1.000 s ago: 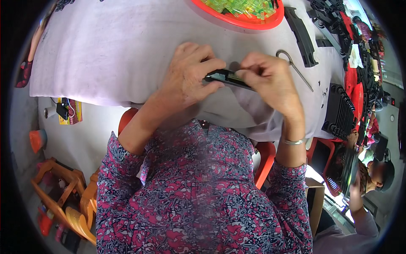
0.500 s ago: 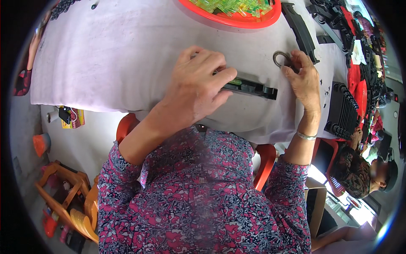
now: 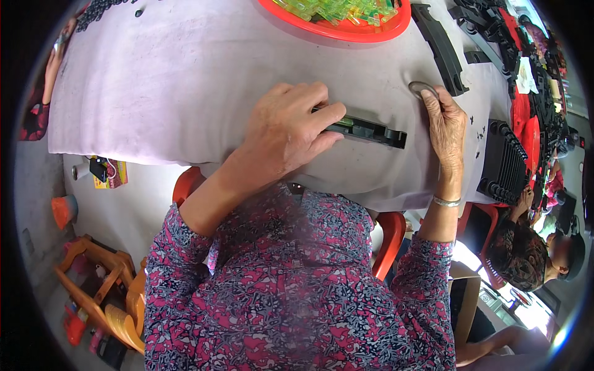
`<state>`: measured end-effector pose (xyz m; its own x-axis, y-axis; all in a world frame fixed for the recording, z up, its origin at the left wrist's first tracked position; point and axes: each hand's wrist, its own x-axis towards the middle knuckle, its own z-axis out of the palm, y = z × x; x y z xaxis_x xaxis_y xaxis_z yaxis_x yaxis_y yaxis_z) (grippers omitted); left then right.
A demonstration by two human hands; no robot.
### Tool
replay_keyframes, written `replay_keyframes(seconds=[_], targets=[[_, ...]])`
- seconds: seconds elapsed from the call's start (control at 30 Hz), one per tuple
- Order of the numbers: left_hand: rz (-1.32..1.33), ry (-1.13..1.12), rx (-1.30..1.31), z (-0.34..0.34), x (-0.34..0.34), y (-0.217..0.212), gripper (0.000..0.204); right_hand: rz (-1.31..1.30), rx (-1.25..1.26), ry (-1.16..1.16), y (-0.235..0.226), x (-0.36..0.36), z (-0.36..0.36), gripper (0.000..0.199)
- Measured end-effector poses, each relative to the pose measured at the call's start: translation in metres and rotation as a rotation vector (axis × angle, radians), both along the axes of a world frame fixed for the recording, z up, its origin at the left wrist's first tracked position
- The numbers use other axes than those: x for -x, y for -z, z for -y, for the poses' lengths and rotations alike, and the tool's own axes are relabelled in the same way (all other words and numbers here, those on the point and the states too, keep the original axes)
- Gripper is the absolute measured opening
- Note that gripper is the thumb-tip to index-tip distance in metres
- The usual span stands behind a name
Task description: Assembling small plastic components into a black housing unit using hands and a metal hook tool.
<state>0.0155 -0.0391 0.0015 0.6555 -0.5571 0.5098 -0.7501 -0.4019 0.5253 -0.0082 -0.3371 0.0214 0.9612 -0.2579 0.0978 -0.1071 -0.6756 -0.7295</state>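
My left hand (image 3: 288,127) is closed around one end of a long black plastic part (image 3: 374,131), which lies slantwise on the cloth. Its channel shows a bit of green near my fingertips, and the end under my palm is hidden. To the right, my right hand (image 3: 447,127) pinches a dark ring (image 3: 418,85) between thumb and fingers. Whether the ring belongs to a larger tool cannot be seen. Just beyond that hand lies a longer black plastic piece (image 3: 440,49).
A red basin (image 3: 322,36) of clear yellow-green pieces stands at the far side of the cloth-covered table (image 3: 154,86). A stack of black parts (image 3: 498,162) sits at the right edge, near tiny black bits (image 3: 479,135). Further right, a co-worker (image 3: 526,253) is seated.
The ring, which stood in front of my right fingers, is now pinched and tilted flatter. My right hand has shifted slightly nearer to me. My left hand keeps its hold on the black part.
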Motion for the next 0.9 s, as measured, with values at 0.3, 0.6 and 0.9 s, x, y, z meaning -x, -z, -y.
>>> replay_keyframes(seconds=[0.3, 0.6, 0.9], targets=[[-0.028, -0.025, -0.071, -0.002, 0.0, 0.0, 0.034, 0.296, -1.508, -0.46, -0.062, -0.002, -0.068, 0.052], [0.044, 0.011, -0.128, 0.002, 0.0, -0.002, 0.038, 0.201, -1.481, -0.568, -0.034, -0.011, -0.093, 0.053], [0.073, -0.001, -0.137, 0.004, 0.0, -0.002, 0.039, 0.181, -1.449, -0.652, -0.026, -0.01, -0.094, 0.05]])
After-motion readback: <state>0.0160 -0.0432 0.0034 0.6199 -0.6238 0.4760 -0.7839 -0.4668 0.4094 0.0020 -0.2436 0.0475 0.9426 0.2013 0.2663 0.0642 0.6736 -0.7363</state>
